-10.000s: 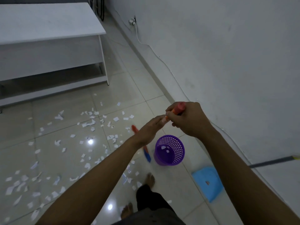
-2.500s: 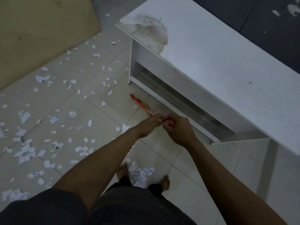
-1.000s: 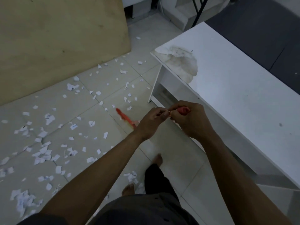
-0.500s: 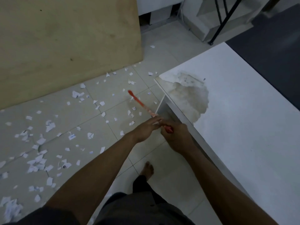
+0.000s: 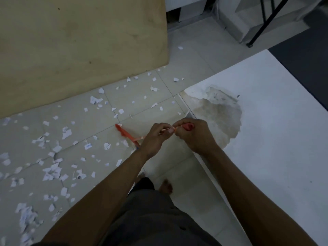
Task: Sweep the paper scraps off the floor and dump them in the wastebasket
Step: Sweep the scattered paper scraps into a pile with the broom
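I see my left grip [image 5: 154, 139] and right grip [image 5: 194, 137] both clamped round the red broom [image 5: 126, 134]; paper scraps [image 5: 53, 172] lie left of it, the worktop [image 5: 275, 139] right.

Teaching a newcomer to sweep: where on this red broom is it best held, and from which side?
Take the broom by the top of its thin handle, from above: it slants up from the floor, leaving only the upper end within easy reach. The right hand wraps the tip; the left hand holds the handle just below it.
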